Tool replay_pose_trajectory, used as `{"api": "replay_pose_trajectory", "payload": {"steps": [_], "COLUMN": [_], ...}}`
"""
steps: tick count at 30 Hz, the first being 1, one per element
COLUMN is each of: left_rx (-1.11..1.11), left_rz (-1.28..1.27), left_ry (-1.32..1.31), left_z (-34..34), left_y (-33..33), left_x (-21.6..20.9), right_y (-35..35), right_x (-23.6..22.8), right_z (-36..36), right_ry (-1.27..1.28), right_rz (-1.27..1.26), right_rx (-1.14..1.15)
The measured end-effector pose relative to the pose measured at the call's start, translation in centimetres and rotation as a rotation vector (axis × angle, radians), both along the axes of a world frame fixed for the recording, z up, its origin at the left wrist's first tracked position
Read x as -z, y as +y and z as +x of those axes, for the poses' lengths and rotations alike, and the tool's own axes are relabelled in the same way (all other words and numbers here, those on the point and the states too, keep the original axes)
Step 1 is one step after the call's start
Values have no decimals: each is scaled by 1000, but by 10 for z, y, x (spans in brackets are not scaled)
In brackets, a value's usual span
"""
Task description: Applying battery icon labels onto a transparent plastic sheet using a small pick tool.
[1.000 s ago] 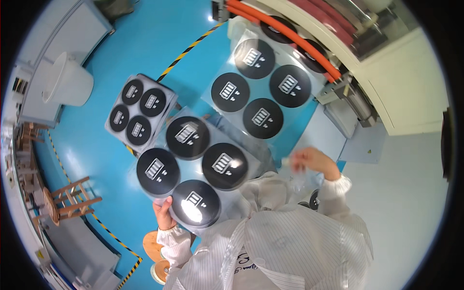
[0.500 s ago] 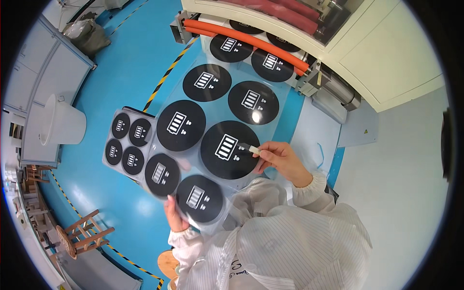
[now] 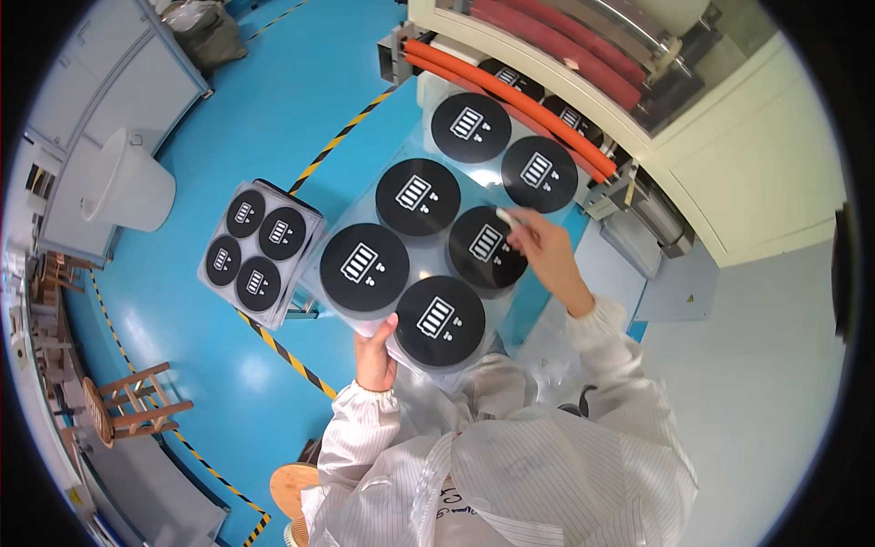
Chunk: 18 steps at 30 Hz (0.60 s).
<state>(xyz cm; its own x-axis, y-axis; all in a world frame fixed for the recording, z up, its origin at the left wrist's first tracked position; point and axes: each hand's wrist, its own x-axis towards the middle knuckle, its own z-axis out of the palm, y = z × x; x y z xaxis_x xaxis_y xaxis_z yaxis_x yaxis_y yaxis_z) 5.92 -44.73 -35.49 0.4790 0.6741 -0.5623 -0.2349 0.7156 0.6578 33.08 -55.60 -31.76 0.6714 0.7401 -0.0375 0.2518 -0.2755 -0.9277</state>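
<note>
A clear film sheet (image 3: 387,202) with black discs, each printed with a white battery-like icon, stretches from the machine toward me. My left hand (image 3: 374,356) pinches its near edge, thumb on top beside the nearest disc (image 3: 441,321); the fingers below are partly hidden. Above the sheet's right side, my right hand (image 3: 545,255) is closed on a small blade with a white grip (image 3: 504,217). Its grip end shows over the second-row disc (image 3: 483,251); I cannot tell whether the blade touches the film.
An orange roller (image 3: 510,96) crosses the film at the cream machine (image 3: 729,146). Left of the film lies a stack of sheets with smaller black discs (image 3: 258,283). A white bucket (image 3: 137,196), a wooden stool (image 3: 137,401) and a round wooden seat (image 3: 292,488) stand farther left.
My right hand has moved away from me, from the nearer right disc to the one beyond. My left hand has shifted up along the film; the two nearest discs no longer show. The view has shifted.
</note>
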Motion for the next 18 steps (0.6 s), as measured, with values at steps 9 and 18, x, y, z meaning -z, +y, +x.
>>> {"api": "replay_pose_trajectory", "payload": {"steps": [9, 18], "left_rx": [-49, -83], "left_rz": [15, 112], "left_ry": [-26, 38], "left_z": [-6, -2], "left_y": [0, 3], "left_x": [5, -9], "right_y": [140, 176], "right_x": [54, 70], "right_z": [33, 40], "right_ry": [-558, -521], "right_rz": [16, -55], "right_rx": [-171, -276]}}
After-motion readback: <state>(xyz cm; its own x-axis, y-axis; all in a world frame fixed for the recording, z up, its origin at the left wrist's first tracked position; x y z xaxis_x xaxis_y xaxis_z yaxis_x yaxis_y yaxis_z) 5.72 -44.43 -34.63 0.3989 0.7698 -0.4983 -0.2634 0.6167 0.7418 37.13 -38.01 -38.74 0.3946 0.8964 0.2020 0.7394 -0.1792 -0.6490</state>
